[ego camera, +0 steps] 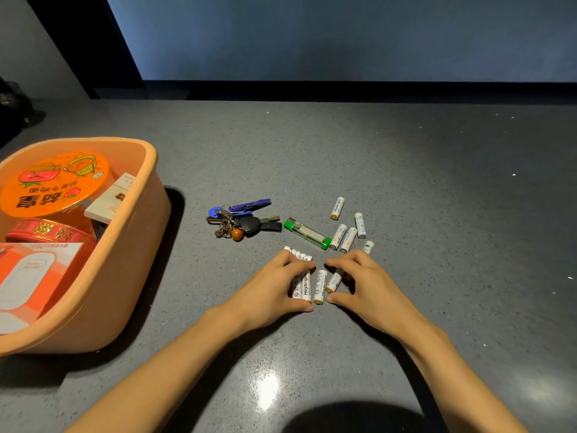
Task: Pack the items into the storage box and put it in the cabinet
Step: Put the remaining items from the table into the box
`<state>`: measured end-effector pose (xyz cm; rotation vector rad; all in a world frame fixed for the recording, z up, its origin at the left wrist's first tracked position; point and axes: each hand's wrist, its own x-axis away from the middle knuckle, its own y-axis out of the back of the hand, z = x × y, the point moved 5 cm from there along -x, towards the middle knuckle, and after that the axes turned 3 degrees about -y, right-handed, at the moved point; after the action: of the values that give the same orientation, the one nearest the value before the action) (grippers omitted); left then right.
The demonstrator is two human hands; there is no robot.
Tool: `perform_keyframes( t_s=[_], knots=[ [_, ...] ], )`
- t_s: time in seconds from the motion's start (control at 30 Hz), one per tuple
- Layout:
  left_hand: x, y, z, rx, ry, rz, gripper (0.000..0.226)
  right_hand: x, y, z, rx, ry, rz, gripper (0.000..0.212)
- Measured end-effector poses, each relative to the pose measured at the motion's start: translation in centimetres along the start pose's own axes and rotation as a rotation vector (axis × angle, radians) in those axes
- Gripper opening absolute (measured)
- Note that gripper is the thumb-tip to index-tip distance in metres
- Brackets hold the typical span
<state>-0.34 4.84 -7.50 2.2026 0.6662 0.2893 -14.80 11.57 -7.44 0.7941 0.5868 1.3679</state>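
Observation:
Several white batteries with gold ends lie on the grey floor. My left hand (274,289) and my right hand (362,282) cup a small cluster of batteries (320,285) from both sides, fingers curled and touching them. More loose batteries (348,240) lie just beyond my right hand. A green-capped clear lighter (307,233) lies beside them, and a bunch of keys (242,218) with a blue tag and a wooden bead sits to its left. The orange storage box (137,245) stands at the left, open on top.
Inside the box are a round orange lid (54,182), a red roll (46,231), a white-and-orange carton (34,273) and a pale card box (109,201). A dark baseboard and blue-grey wall (343,35) close the far side. Dark bags lie at far left.

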Motion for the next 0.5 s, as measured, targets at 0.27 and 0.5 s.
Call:
perform_keyframes(
  t_s=[0.27,0.5],
  knots=[
    [-0.1,0.1,-0.2,0.006,-0.020,-0.026,0.067,-0.1,-1.2,1.7,-0.056,0.051,0.038,0.076],
    [0.7,1.4,-0.5,-0.004,-0.027,-0.031,0.059,-0.4,-0.8,3.0,-0.025,0.066,0.080,0.071]
  ],
)
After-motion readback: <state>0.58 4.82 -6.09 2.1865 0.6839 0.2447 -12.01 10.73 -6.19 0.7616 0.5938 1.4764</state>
